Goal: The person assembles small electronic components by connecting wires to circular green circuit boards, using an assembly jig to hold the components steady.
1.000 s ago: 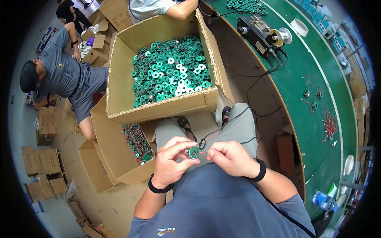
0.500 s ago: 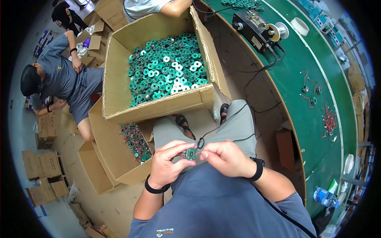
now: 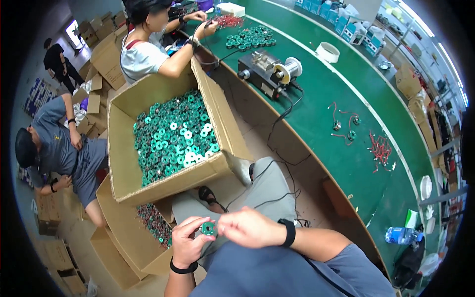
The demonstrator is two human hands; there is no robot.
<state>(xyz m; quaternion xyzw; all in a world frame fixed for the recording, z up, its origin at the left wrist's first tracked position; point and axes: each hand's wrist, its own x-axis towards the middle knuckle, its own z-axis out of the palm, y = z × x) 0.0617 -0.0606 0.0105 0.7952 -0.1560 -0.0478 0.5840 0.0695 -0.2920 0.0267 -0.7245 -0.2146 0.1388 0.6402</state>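
Observation:
Between the thumb and fingers of my left hand (image 3: pixel 189 241) is a small green ring-shaped circuit board (image 3: pixel 208 228), its face turned up and a dark hole at its middle. Close beside it on the right is my right hand (image 3: pixel 252 228), slightly blurred, with fingers curled together in a pinch. Whatever lies between those fingertips is hidden. Ahead of me, a big cardboard box (image 3: pixel 168 185) holds a heap of similar green ring-shaped boards (image 3: pixel 170 133). A lower carton (image 3: pixel 118 230) contains boards with red wires (image 3: pixel 154 225).
On the green bench (image 3: pixel 316 128) to the right stand a soldering machine (image 3: pixel 260 74) and a solder spool (image 3: pixel 289 70). Red wires (image 3: pixel 380 151), wired boards (image 3: pixel 351 134) and a water bottle (image 3: pixel 403 235) lie there. Two co-workers (image 3: pixel 148 54) (image 3: pixel 64 143) sit nearby; black cables hang below the bench.
The view has swung right and up, showing more of the bench and the far co-worker. My left hand still holds the board; my right hand's fingertips have shifted, and the red wire there no longer shows.

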